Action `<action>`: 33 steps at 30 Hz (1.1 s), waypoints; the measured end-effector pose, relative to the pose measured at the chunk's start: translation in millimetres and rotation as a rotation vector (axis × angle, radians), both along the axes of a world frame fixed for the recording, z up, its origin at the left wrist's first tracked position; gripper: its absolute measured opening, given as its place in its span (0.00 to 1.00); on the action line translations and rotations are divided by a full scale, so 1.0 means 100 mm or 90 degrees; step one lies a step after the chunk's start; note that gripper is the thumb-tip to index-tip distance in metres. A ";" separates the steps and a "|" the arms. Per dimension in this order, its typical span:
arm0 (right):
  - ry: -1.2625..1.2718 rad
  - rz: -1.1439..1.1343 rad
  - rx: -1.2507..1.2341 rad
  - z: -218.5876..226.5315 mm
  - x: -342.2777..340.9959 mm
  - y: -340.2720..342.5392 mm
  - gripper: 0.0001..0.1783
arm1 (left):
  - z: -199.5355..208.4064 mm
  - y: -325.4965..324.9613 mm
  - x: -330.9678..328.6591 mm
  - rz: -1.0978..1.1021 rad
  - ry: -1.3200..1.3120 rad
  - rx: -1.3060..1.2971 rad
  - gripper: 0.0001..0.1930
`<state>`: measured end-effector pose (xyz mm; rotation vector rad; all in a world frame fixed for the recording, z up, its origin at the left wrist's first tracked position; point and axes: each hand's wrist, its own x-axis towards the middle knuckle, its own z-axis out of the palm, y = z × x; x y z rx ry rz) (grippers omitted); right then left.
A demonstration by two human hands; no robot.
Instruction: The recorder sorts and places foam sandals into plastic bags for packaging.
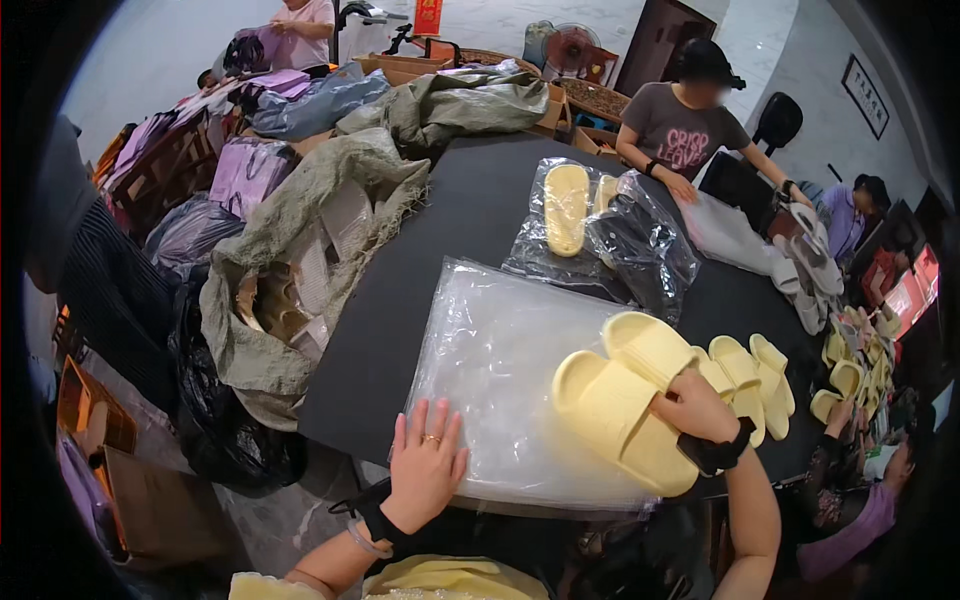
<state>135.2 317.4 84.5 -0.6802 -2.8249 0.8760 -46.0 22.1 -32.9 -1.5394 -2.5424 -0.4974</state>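
Note:
My left hand (428, 462) lies flat, fingers stretched, on the lower left corner of a stack of clear plastic bags (490, 370). A pair of pale yellow slippers (612, 408) is in my right hand (700, 405), whose fingers curl into the strap openings. The pair sits over the right part of the bags, one slipper overlapping the other. My right fingertips are hidden inside the straps. Just right of that hand, more yellow slippers (745, 380) stand in a row on the dark table (390, 330). Beyond the bags lies a bagged yellow slipper pair (567, 210).
A woven sack (265, 350) with goods inside flanks the table's left side. Across the table a person in a grey shirt (690, 135) handles a clear bag (725, 225) beside pale slippers (810, 265). Other people work at the right. Cardboard boxes (165, 505) stand at lower left.

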 end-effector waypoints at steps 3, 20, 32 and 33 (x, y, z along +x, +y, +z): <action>-0.026 0.220 0.049 0.09 -0.36 -0.29 0.14 | 0.05 -0.02 0.06 0.020 -0.030 0.015 0.30; 0.096 -0.227 0.092 -0.78 -1.58 0.44 0.19 | -0.17 0.00 0.04 0.025 -0.109 0.096 0.40; -0.051 -0.134 0.076 -0.80 -0.29 -0.26 0.18 | -0.09 0.07 0.09 0.032 -0.115 0.006 0.41; -0.048 -0.159 0.070 -0.81 -0.21 -0.10 0.19 | -0.09 0.08 0.10 0.017 -0.110 0.008 0.41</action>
